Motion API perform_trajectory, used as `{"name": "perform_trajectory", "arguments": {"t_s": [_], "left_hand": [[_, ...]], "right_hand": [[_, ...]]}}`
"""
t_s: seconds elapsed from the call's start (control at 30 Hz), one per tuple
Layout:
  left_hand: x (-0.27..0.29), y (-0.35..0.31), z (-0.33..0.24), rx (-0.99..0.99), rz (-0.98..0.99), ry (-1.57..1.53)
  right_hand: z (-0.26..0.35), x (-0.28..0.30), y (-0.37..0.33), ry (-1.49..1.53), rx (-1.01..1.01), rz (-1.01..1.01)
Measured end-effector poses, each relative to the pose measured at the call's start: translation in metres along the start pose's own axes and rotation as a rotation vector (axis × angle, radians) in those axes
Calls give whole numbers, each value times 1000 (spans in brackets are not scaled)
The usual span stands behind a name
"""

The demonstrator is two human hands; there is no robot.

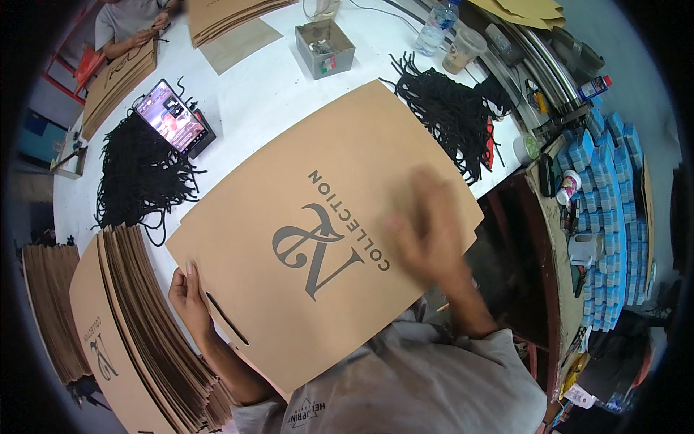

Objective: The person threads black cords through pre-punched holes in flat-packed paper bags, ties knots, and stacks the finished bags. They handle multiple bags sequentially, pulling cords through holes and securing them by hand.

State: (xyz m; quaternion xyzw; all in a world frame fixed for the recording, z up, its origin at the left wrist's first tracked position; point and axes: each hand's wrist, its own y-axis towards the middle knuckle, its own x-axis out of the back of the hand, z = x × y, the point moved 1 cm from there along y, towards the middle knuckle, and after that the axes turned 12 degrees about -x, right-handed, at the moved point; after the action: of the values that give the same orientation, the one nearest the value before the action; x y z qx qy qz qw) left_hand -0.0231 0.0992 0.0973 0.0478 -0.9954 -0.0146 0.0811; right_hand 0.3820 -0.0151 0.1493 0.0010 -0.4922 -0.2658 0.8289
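My left grip [189,293] is pinching the kraft paper bag [325,235], one black cord [227,318] seemingly threaded, remaining work unseen, my blurred right grip [426,228] staying unreadable.

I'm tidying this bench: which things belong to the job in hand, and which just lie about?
Likely part of the job:
brown paper bag, edge held by the left hand, blurred right hand over it
stacked matching bags, left
black cords, in two heaps

Likely just lying about:
phone
water bottle
plastic cup
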Motion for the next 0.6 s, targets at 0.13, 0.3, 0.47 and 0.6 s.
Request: {"name": "perform_trajectory", "arguments": {"t_s": [0.13,0.3,0.47,0.6], "left_hand": [[11,-13,-32,-263,62,-90],[9,-34,-76,-450,117,-2],[-17,-41,-115,-888,287,-21],[-9,-45,-150,-1043,212,-64]], "right_hand": [[-63,35,26,-82,-482,2],[-73,30,45,-31,-249,-67],[-91,34,78,574,-326,237],[-118,98,108,956,-182,136]]}}
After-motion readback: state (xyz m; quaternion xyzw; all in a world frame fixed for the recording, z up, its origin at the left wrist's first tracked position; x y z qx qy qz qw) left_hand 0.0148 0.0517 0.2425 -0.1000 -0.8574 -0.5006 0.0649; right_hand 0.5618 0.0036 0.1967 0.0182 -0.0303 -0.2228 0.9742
